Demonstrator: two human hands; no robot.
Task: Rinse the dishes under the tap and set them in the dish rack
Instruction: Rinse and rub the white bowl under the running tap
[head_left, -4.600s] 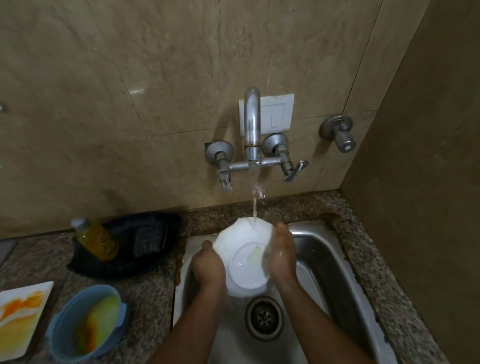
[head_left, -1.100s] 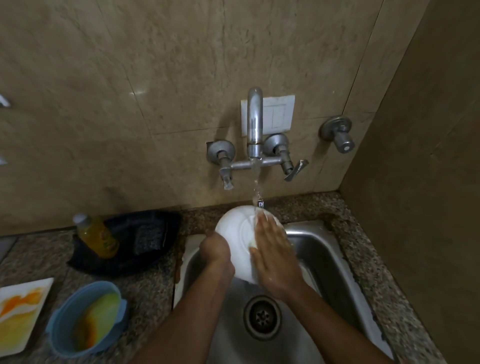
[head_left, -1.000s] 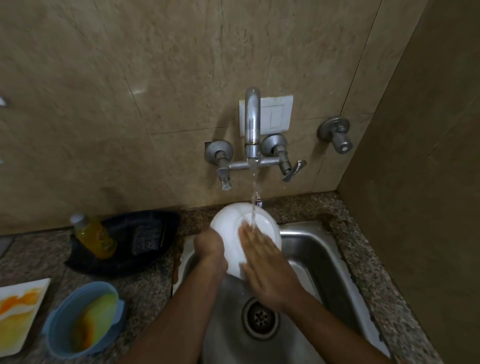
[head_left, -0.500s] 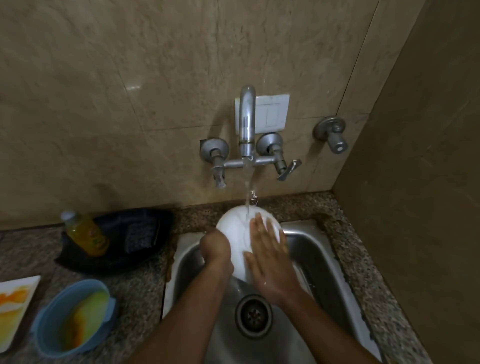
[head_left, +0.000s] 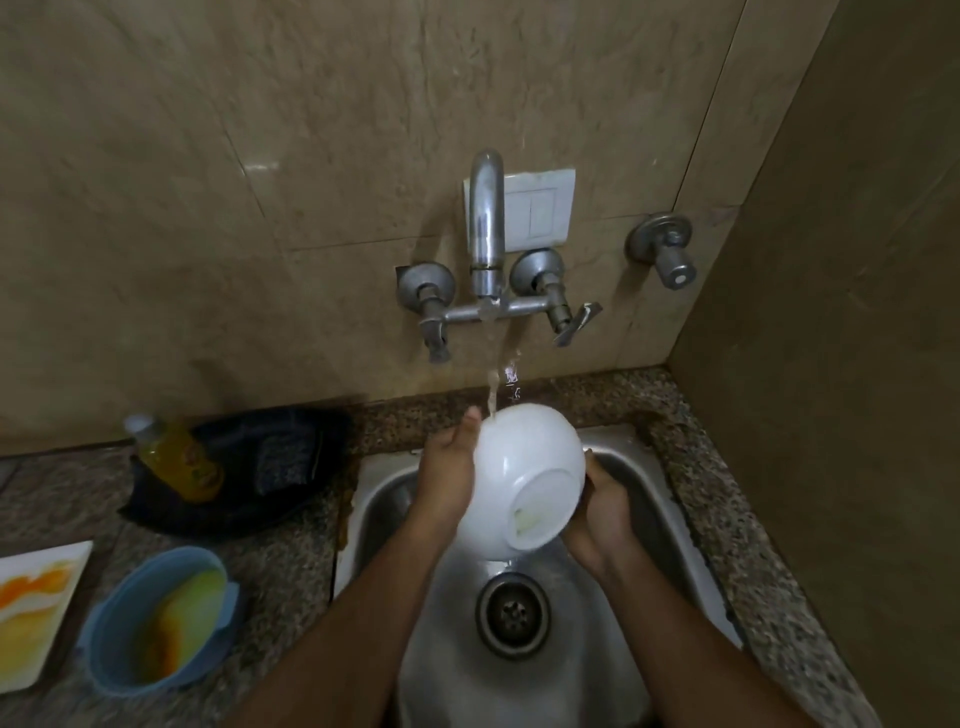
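White bowl (head_left: 524, 478) held over the sink (head_left: 670, 525), tipped with its round bottom turned up toward the camera. Held between both hands. Left hand (head_left: 449, 467) pressed flat against the bowl's left side, fingers (head_left: 467, 423) stretched up near the rim. Right hand (head_left: 600, 512) cupped around the bowl's right side, fingers curled behind it and mostly hidden. Both hands touching the bowl, neither one closed into a fist.

Water (head_left: 492, 384) running down from the tap (head_left: 487, 218) and hitting the top of the bowl, just beside the left fingertips. A faint greenish smear on the flat ring under the bowl. Drain (head_left: 513, 613) straight below the bowl, wet metal all around it.

Tap fixed to the tan wall, with a knob on each side and a white switch plate (head_left: 540, 213) behind its pipe. One more knob (head_left: 662, 249) on the wall further right, well apart from the tap.

On the speckled counter (head_left: 291, 561) left of the sink: a black tray (head_left: 249, 467) by the wall, with a yellow bottle (head_left: 176, 457) lying in it and a dark sponge-like thing (head_left: 283, 457) beside the bottle. Nearer the camera, a blue bowl (head_left: 156, 618) with yellow and orange smears inside. At the far left edge, a white plate (head_left: 36, 608) with orange streaks, only partly in view. Blue bowl and plate near each other but not touching.
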